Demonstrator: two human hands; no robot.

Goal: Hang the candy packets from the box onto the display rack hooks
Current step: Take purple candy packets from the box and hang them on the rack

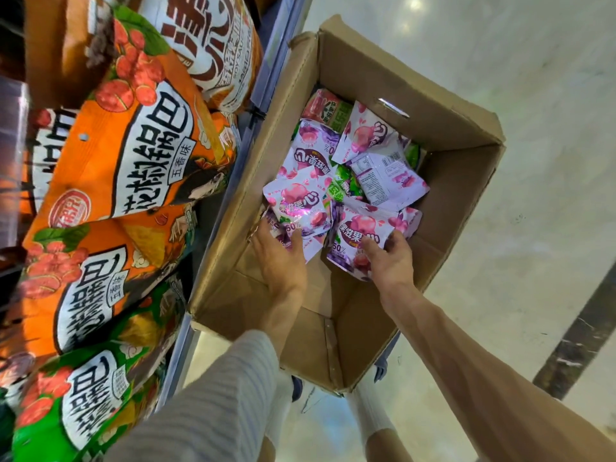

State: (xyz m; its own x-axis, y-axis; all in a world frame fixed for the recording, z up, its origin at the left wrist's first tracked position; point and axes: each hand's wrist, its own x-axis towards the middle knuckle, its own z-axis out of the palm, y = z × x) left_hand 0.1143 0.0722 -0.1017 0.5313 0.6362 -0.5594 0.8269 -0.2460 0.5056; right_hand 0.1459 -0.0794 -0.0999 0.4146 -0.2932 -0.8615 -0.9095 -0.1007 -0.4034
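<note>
An open cardboard box (443,135) holds several purple-and-white candy packets (370,138) heaped at its far end. My left hand (281,261) reaches into the box and grips the near edge of a packet (300,203) on the left of the heap. Beside it, my right hand (388,258) pinches the lower part of another purple packet (358,235), thumb on its printed face. The display rack hooks are not in view.
Large orange and green snack bags (126,151) fill the shelving on the left, close against the box's left wall. A pale polished floor (533,211) lies to the right, with a dark stripe (580,341). A few green packets (346,185) lie among the purple ones.
</note>
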